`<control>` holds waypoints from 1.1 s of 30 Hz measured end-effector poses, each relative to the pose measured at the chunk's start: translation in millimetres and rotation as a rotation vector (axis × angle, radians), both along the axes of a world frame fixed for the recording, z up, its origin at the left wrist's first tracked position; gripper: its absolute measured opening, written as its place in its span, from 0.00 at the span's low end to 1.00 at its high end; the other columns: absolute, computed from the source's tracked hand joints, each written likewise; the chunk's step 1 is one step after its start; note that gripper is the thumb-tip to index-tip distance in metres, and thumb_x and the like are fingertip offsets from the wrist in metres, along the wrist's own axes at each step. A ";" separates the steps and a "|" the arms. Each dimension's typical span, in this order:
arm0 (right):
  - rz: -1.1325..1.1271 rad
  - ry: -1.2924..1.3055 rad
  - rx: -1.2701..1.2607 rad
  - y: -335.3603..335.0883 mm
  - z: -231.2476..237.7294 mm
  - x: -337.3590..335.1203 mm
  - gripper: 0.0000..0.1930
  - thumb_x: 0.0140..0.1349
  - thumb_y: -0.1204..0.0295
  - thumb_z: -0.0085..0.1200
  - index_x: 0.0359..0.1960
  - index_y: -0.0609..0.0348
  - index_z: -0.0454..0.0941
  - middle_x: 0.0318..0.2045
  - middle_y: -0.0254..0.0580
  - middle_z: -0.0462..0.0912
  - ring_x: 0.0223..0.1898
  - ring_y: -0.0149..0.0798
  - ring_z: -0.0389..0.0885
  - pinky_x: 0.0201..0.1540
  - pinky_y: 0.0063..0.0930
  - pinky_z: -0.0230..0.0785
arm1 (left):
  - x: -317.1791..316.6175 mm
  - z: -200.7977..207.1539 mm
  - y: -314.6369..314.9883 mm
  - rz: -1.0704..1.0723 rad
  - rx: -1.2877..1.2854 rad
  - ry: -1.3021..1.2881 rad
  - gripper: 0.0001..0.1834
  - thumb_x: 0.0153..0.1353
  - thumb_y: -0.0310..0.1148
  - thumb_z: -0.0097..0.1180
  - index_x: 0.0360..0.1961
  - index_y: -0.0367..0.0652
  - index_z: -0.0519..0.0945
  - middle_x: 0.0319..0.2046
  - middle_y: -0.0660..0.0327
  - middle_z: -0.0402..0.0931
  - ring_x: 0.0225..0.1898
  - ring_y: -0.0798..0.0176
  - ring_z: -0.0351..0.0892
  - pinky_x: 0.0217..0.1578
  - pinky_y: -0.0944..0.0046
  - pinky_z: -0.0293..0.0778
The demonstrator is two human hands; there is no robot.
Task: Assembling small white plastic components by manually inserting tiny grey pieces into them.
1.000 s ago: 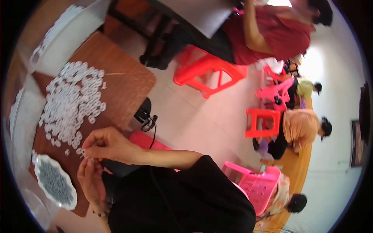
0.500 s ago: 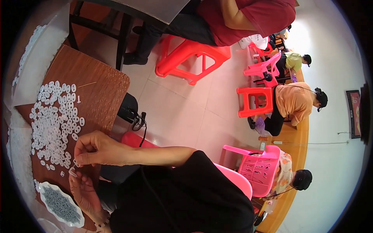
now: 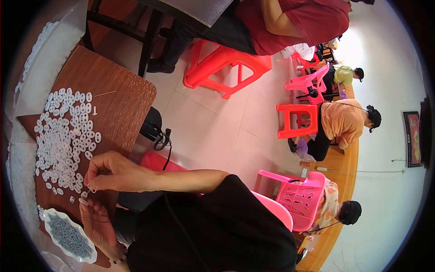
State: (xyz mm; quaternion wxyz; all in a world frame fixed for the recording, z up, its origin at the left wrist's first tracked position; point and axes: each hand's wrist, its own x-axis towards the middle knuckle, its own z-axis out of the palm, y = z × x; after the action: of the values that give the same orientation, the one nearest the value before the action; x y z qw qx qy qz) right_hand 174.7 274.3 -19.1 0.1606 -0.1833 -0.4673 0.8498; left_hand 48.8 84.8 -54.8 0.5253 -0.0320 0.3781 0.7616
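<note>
My left hand (image 3: pixel 97 224), with a bracelet at the wrist, is lower in the picture, its fingers curled and a white oval piece (image 3: pixel 83 201) at their tips. Just above it, my right hand (image 3: pixel 113 173) is closed in a pinch at the fingertips. Something small and pale shows there, too small to name. Beyond the hands, many white oval pieces with two holes (image 3: pixel 61 145) lie in a loose heap on the brown wooden table (image 3: pixel 115 97). Nearest my left hand stands a white scalloped dish (image 3: pixel 93 257) filled with small grey parts (image 3: pixel 69 235).
A thin tan stick (image 3: pixel 105 94) and a small white T-shaped piece (image 3: pixel 94 111) lie beside the heap. White sheeting (image 3: pixel 59 75) borders the table's far side. A red stool (image 3: pixel 226 65) holds a seated person in a dark red shirt. Other people sit along a wooden counter (image 3: pixel 349 163).
The view has shifted slightly. Both hands stay close together over the table edge, with the white oval piece now a little lower at my left fingertips.
</note>
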 end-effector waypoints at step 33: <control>0.128 -0.104 0.024 -36.8 9.8 -21.9 0.02 0.63 0.79 0.52 0.33 0.65 0.73 0.48 0.62 0.78 0.45 0.35 0.80 0.52 0.31 0.72 | 23.6 36.1 -2.4 0.144 -0.124 -0.058 0.11 0.65 0.33 0.57 0.44 0.38 0.80 0.36 0.63 0.81 0.34 0.73 0.77 0.40 0.71 0.74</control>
State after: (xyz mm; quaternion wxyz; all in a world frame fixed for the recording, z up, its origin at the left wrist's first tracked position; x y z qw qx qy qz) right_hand 152.8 237.5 -9.3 0.0835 -0.1946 -0.4961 0.8420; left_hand 72.4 82.4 -18.7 0.4769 -0.1134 0.4060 0.7713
